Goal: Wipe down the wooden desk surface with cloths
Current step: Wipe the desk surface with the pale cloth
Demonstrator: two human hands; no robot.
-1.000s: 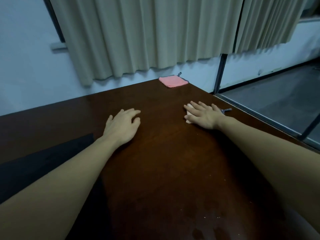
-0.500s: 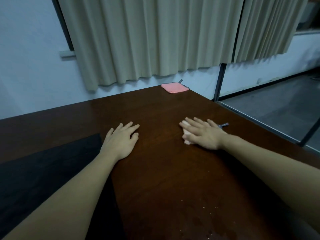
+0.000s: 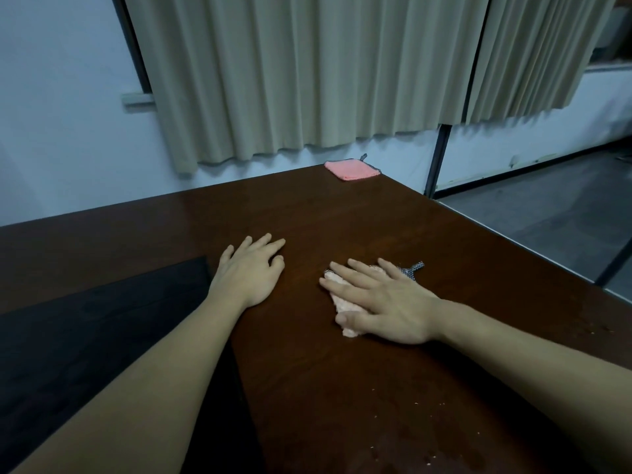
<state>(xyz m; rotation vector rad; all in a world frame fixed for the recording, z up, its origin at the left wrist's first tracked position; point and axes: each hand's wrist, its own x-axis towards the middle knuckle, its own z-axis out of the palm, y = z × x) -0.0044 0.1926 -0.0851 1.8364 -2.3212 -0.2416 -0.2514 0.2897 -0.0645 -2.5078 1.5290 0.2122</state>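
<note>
The right hand [image 3: 386, 302] presses flat, fingers straight, on a pink cloth [image 3: 343, 304] on the desk [image 3: 342, 388], while the left hand [image 3: 251, 273] rests flat beside it, holding nothing.

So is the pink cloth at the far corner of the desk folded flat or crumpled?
Flat. The far cloth lies as a neat square with straight edges on the desk. Whether it is folded in layers, I cannot tell.
</note>
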